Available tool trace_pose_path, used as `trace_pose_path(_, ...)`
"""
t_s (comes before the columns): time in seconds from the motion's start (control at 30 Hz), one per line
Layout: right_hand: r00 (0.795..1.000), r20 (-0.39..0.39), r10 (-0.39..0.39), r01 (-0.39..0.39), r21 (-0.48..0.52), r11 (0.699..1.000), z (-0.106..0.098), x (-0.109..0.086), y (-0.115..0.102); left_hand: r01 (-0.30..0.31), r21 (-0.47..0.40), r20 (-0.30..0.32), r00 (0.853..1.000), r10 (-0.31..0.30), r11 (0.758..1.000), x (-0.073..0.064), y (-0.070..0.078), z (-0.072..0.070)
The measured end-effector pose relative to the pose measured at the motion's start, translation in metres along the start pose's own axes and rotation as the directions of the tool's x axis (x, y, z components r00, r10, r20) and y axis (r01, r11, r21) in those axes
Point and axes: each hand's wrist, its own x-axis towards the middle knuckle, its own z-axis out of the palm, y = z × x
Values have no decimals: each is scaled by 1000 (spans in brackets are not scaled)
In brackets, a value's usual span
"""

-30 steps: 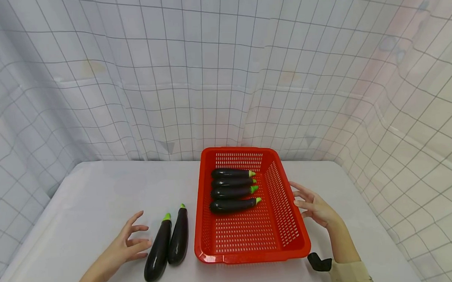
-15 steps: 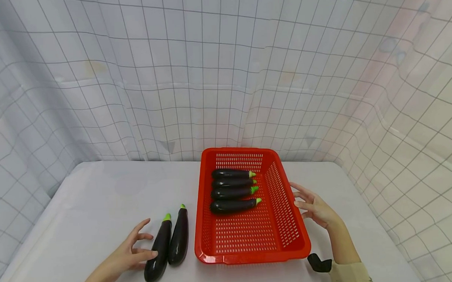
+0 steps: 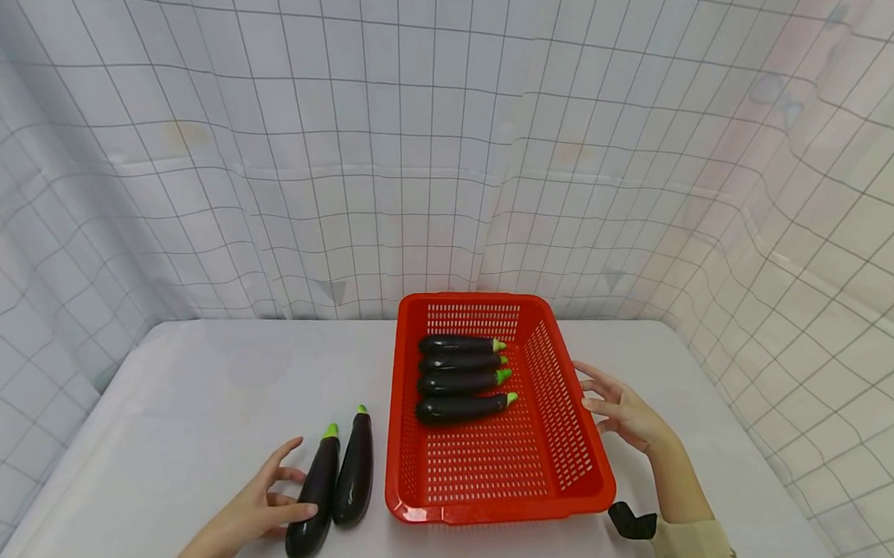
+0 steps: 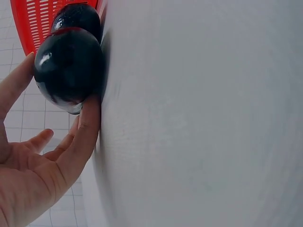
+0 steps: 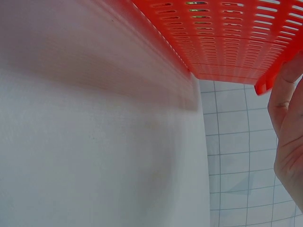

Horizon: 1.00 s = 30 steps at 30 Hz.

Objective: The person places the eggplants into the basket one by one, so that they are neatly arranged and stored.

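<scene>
Our left hand [image 3: 251, 513] pinches an eggplant [image 3: 322, 480] by its wide half, thumb on one side and a finger on the other. Just beside it, on the side toward our right hand [image 3: 632, 414], lies a second eggplant [image 3: 355, 475]. The loosely bent fingers of our right hand touch the outer rim of a basket [image 3: 492, 511], which stands between our hands on the counter [image 3: 200, 402]; it holds four eggplants [image 3: 458, 383], green ends pointing toward our right hand.
</scene>
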Motion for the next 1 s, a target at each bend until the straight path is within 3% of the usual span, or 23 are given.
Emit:
trace_pose_path(0.23,1000,-6,4,-4,-21,1000,0,0,0,34,34,-16,999,-33,999,1,-1,0)
trace_pose_path(0.43,1000,-11,6,-6,-21,1000,1,0,-1,-4,14,17,1000,4,1000,2,-1,-2)
trace_pose_path(0.77,1000,-5,3,-3,-23,1000,0,0,-1,-16,-124,45,999,22,992,4,-8,-6)
trace_pose_path(1.0,1000,-7,2,-3,-18,1000,0,0,-1,-66,-200,82,993,84,978,2,-10,-10)
